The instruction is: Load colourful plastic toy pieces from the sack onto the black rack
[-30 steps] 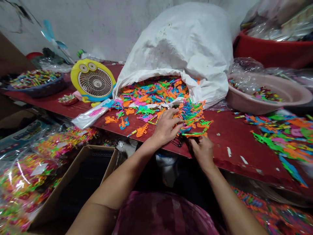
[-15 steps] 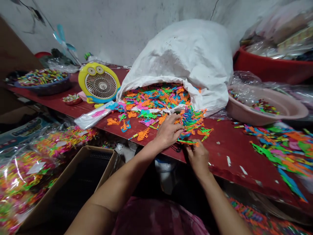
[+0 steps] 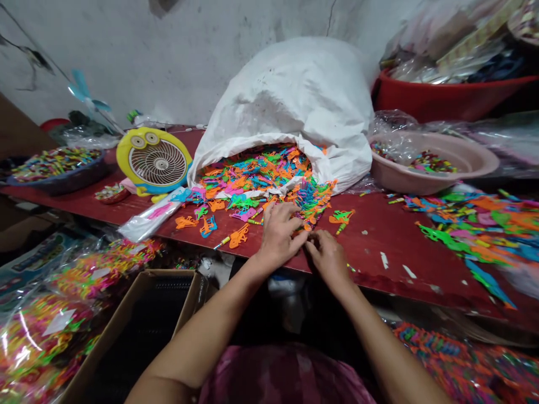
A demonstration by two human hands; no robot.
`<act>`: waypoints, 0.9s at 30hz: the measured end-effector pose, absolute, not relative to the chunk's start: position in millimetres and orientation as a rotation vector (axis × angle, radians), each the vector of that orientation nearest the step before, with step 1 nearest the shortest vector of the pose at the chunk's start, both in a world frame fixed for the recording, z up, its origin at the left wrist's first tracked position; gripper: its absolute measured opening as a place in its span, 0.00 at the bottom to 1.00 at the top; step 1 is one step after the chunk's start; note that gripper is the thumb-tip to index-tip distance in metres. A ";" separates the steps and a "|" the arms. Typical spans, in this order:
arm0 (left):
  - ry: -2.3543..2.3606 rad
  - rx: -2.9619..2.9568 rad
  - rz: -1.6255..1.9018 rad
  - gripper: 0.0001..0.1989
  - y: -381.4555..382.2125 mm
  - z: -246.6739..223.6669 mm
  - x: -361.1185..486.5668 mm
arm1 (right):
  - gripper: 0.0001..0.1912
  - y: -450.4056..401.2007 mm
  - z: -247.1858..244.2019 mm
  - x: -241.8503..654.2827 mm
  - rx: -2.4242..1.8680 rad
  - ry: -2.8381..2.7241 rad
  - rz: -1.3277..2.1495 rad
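Plastic pieces point(image 3: 311, 197), heaped just beyond left fingers point(image 3: 293, 225) and right fingers point(image 3: 323, 240), both curled, grip unclear.

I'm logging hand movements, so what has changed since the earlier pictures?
The right hand has moved in toward the left hand, narrowing the gap between them. The green stick seen by the right hand is no longer clearly visible; whether it was let go, I cannot tell. The white sack and yellow fan stayed put.
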State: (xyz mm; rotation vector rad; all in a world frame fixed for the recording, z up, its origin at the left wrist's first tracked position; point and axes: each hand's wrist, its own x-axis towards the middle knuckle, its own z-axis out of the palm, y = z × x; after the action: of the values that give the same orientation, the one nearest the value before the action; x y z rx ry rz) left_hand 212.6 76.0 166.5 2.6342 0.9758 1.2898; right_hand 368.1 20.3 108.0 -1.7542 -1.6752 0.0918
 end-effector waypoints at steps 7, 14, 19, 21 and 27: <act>1.064 2.775 1.072 0.07 87.6 188.7 208.8 | 0.13 35.1 110.6 396.6 -1.732 -1.575 0.235; 1.114 2.922 0.894 0.07 89.3 199.7 215.6 | 0.19 60.6 137.1 406.4 -1.637 -1.451 0.087; 1.236 2.948 0.727 0.08 91.5 205.5 222.3 | 0.27 51.7 161.7 399.0 -1.485 -1.462 -0.147; 1.244 2.978 0.687 0.09 92.4 208.8 226.8 | 0.29 51.2 168.5 398.2 -1.370 -1.682 -0.174; 1.193 3.069 0.605 0.07 98.6 216.3 238.3 | 0.25 67.6 173.1 404.6 -1.202 -2.057 -0.109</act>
State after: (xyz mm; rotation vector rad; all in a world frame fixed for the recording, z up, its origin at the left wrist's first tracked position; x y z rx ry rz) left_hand 238.3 98.6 216.3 3.0686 1.1929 0.6047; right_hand 404.6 67.6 173.1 -1.2025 -2.0567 -0.1090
